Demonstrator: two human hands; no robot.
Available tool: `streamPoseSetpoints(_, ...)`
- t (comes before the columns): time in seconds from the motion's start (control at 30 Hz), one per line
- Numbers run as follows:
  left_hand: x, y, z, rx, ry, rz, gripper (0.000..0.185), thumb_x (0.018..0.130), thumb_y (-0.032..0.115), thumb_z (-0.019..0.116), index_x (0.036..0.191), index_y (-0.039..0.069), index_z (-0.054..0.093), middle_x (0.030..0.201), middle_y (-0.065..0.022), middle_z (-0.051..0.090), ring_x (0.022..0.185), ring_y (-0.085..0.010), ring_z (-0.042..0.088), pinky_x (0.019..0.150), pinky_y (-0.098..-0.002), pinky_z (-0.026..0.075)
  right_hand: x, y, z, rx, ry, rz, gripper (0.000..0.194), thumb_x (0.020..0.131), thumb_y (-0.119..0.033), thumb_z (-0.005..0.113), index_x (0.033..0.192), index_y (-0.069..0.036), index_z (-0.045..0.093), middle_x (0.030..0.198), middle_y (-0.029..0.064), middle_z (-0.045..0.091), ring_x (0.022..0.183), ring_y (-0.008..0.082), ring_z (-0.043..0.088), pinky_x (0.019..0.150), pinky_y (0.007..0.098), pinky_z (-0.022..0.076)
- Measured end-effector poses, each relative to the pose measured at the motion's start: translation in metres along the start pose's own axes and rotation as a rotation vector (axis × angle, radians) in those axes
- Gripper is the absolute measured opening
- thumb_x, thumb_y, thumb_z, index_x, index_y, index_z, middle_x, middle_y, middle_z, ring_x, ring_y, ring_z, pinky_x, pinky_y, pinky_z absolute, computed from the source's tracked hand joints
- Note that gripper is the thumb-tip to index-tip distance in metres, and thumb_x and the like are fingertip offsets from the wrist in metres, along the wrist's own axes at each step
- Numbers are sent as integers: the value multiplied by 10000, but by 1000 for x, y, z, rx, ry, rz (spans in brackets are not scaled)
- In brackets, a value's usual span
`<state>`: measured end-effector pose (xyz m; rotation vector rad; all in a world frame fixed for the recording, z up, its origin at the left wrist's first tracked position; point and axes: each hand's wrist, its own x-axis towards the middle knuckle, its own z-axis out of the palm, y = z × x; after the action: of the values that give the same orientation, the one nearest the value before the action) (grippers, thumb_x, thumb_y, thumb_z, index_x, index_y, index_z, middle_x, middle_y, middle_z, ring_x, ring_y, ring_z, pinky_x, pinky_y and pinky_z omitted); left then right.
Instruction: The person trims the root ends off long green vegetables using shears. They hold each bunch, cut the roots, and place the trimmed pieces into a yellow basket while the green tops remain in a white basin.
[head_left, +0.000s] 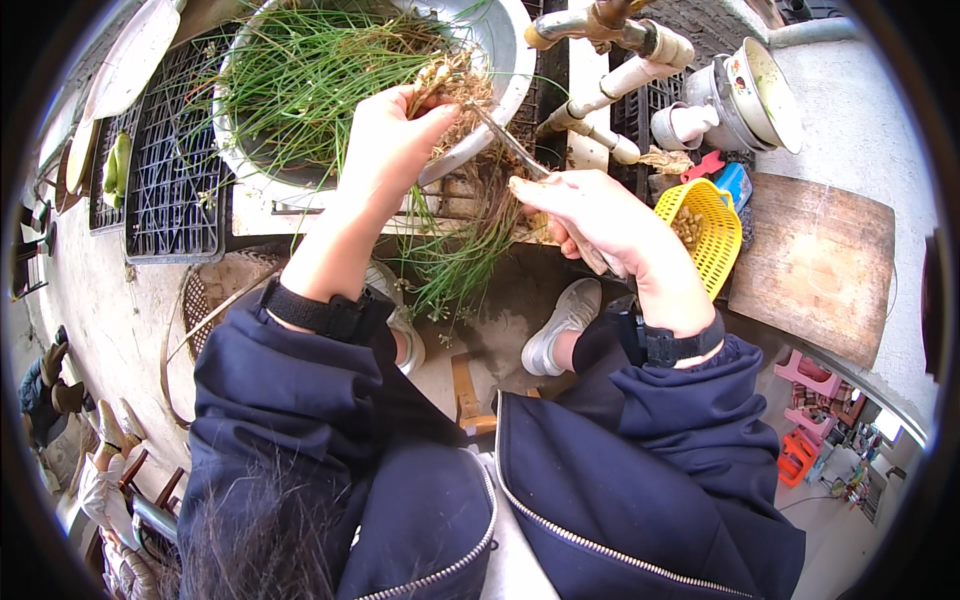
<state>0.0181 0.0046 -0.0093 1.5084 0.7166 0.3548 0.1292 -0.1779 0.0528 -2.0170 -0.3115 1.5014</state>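
Observation:
My left hand (390, 142) grips a bunch of chive-like green plants by the dried, rooty end (450, 82), over the near rim of a wide metal basin (510, 34). Long green leaves (315, 90) from the heap fill much of that basin. In my right hand (600, 214) is a knife; its wooden handle (592, 256) shows below my fingers. The narrow metal blade (514, 142) slants up to the roots, its tip close to my left fingers. Loose leaves and brown roots (469, 255) hang over the ledge between my hands.
A yellow plastic basket (709, 232) with small pale pieces stands right, beside a wooden board (814, 262). Water pipes (600, 94) rise behind my right hand. Black plastic crates (176, 150) lie left of the basin, and a woven basket (196, 311) sits below. Other people (105, 480) are at far left.

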Motion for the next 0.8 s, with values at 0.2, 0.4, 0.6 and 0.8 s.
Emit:
streamPoseSetpoints(0.2, 0, 2, -1, 13, -24, -10, 207, 846, 140, 677, 1004, 8, 657, 791, 34, 608, 635, -23, 470, 579, -198, 388, -1, -1, -1, 41, -9, -8, 454, 826, -507, 670, 800, -62, 585, 558, 1, 492, 479, 92, 457, 461, 247, 372)
streamPoseSetpoints(0.4, 0, 3, -3, -26, 63, -61, 202, 830, 158, 662, 948, -5, 678, 739, 8, 624, 610, -40, 490, 558, -220, 409, -6, -2, -7, 65, -47, -8, 487, 829, -502, 668, 917, -27, 607, 570, 5, 494, 500, 99, 469, 475, 252, 381)
streamPoseSetpoints(0.6, -1, 4, 0, -111, -1, -101, 195, 827, 155, 666, 960, 14, 686, 746, 16, 621, 602, -35, 475, 551, -213, 395, -1, 0, -4, 61, -47, 12, 506, 818, -525, 666, 878, -27, 605, 571, 12, 499, 509, 110, 479, 478, 259, 384)
streamPoseSetpoints(0.8, 4, 1, -2, -63, 148, -59, 177, 815, 139, 677, 919, -6, 679, 755, 7, 624, 627, -41, 487, 570, -215, 405, -11, -4, -10, 57, 2, -17, 454, 825, -495, 670, 842, -46, 608, 573, -1, 499, 511, 102, 476, 480, 256, 385)
